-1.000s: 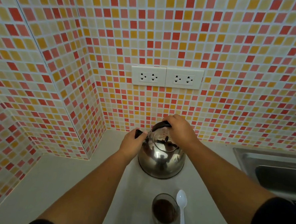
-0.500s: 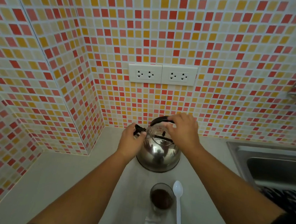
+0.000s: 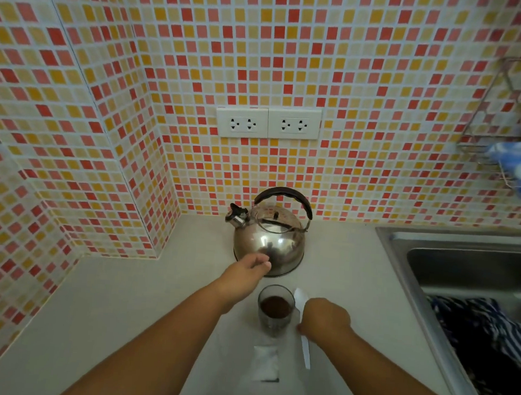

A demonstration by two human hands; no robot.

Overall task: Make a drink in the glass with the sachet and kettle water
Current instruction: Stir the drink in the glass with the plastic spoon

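Glass (image 3: 275,309), brown powder inside, stands on counter (image 3: 124,311) between hands; spoon (image 3: 303,328) just right, long axis near-far, under loosely curled right hand (image 3: 325,320), grip unclear; left hand (image 3: 248,268) loosely curled, empty, nearer kettle (image 3: 270,237).

A shiny steel kettle (image 3: 269,242) stands upright on the counter (image 3: 143,297) near the tiled wall, its black handle arched over the lid and its short spout pointing left. Just in front of it stands a clear glass (image 3: 275,309) with dark brown powder in the bottom. Nearer still, a small pale sachet (image 3: 265,364) lies flat.
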